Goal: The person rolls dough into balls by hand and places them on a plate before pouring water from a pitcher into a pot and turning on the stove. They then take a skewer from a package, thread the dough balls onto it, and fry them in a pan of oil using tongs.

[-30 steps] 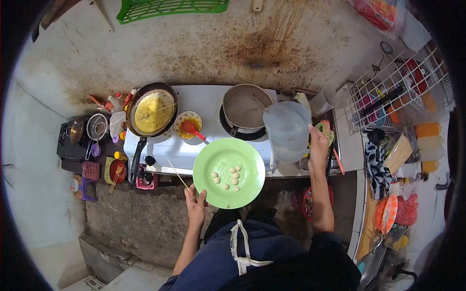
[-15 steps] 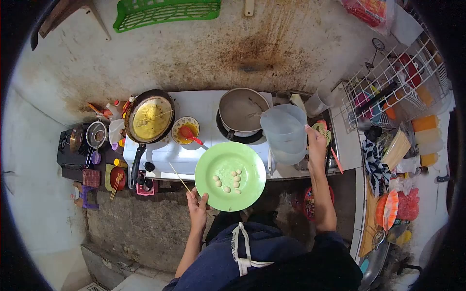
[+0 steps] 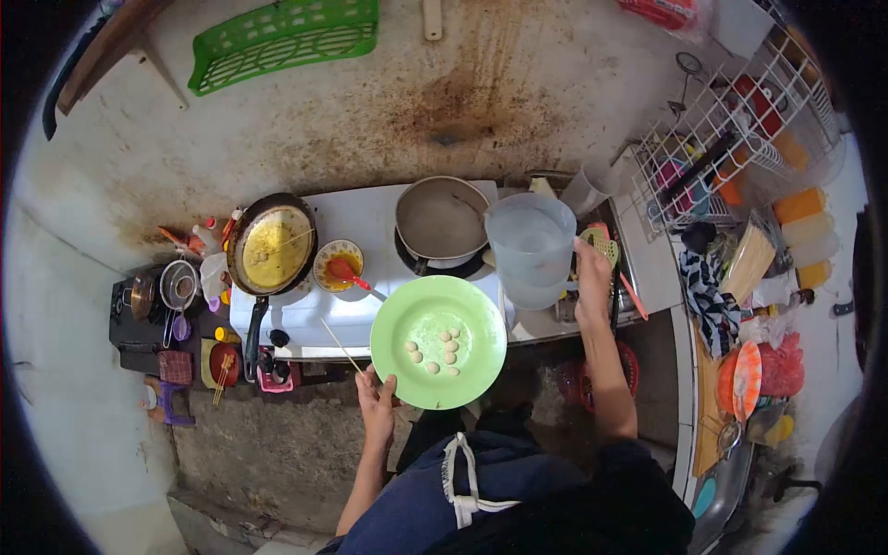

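Observation:
A green plate [image 3: 398,314] with several small pale balls [image 3: 450,347] on it is in my left hand [image 3: 377,403], whose fingers grip its lower left edge. A thin skewer [image 3: 340,344] sticks out up and left from the same hand. My right hand [image 3: 593,268] is wrapped round the handle side of a translucent pitcher [image 3: 532,242], at the right of the pot. Just left of the pitcher stands a grey pot [image 3: 442,219] on the stove.
On the left of the white stovetop [image 3: 356,211] are a pan [image 3: 275,248] with yellow liquid and a patterned bowl [image 3: 326,275] with a red spoon [image 3: 344,269]. A wire rack [image 3: 731,120] hangs at the right. A red basket [image 3: 629,370] sits on the floor.
The view has shifted, so the stove things appear further left. The pitcher has tilted more upright and sits slightly left in the view. Both hands keep their grips.

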Demonstrator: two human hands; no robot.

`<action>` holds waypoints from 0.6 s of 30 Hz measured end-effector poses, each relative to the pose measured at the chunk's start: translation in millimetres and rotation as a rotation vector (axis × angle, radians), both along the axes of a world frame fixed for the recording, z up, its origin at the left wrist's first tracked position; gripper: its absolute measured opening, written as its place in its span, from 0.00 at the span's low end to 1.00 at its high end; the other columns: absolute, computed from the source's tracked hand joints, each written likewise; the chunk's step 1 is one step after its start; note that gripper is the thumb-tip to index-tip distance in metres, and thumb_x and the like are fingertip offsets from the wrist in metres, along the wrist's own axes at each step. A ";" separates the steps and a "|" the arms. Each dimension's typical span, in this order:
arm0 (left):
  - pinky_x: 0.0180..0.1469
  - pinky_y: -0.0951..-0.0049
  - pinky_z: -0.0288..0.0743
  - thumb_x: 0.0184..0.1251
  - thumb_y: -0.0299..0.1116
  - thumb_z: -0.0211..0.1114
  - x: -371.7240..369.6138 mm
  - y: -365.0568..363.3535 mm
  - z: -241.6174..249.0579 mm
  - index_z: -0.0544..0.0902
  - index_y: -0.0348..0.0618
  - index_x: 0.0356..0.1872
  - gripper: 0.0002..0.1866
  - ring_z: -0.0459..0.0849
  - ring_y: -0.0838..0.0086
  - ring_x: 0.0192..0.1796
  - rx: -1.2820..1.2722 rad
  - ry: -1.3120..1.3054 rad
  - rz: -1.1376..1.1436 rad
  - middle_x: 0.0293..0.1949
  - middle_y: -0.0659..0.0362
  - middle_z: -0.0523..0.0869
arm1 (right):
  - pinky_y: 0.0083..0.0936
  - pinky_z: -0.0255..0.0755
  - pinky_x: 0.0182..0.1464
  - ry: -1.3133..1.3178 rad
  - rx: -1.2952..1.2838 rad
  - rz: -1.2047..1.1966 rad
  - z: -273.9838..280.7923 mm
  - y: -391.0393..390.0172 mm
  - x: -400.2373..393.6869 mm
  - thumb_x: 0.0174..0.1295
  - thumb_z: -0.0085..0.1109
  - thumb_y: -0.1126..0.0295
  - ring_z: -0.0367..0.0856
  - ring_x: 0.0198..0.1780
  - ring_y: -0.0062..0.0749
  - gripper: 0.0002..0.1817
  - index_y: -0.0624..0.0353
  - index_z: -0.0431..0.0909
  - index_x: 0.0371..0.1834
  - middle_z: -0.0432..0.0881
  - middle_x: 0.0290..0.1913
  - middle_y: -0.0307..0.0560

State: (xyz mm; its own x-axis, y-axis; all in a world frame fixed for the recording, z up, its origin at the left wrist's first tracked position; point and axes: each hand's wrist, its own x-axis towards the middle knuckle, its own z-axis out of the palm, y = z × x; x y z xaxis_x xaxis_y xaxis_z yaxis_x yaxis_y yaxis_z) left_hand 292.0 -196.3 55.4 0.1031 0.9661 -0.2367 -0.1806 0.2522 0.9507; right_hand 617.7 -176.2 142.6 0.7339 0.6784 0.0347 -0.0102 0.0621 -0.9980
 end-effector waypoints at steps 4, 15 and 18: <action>0.26 0.83 0.74 0.61 0.27 0.54 9.8 -4.0 6.5 0.61 0.43 0.43 0.13 0.75 0.79 0.41 -0.022 -0.036 -0.005 0.47 0.58 0.71 | 0.15 0.65 0.33 -0.047 -0.131 0.041 2.8 10.8 8.2 0.60 0.50 0.64 0.72 0.30 0.16 0.15 0.69 0.76 0.34 0.78 0.29 0.38; 0.26 0.82 0.74 0.61 0.26 0.54 8.6 -9.5 -15.6 0.61 0.44 0.42 0.12 0.75 0.78 0.41 0.019 0.004 -0.044 0.44 0.58 0.72 | 0.15 0.66 0.29 -0.113 -0.121 0.140 -2.8 28.3 7.4 0.58 0.53 0.64 0.73 0.26 0.16 0.15 0.68 0.78 0.30 0.79 0.26 0.39; 0.26 0.83 0.73 0.61 0.26 0.54 6.1 -9.4 -25.1 0.62 0.44 0.42 0.12 0.76 0.79 0.40 0.096 -0.022 -0.004 0.43 0.58 0.72 | 0.17 0.66 0.29 -0.167 -0.173 0.163 -5.8 31.2 8.9 0.58 0.53 0.63 0.73 0.26 0.17 0.15 0.68 0.78 0.30 0.79 0.25 0.40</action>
State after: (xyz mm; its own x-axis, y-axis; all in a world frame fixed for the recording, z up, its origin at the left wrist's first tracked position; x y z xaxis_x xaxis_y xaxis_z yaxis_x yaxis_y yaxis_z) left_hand 298.1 -205.7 30.3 0.1115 0.9838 -0.1404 -0.2007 0.1607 0.9664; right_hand 626.5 -145.1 136.8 0.6084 0.7934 0.0192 0.1593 -0.0984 -0.9823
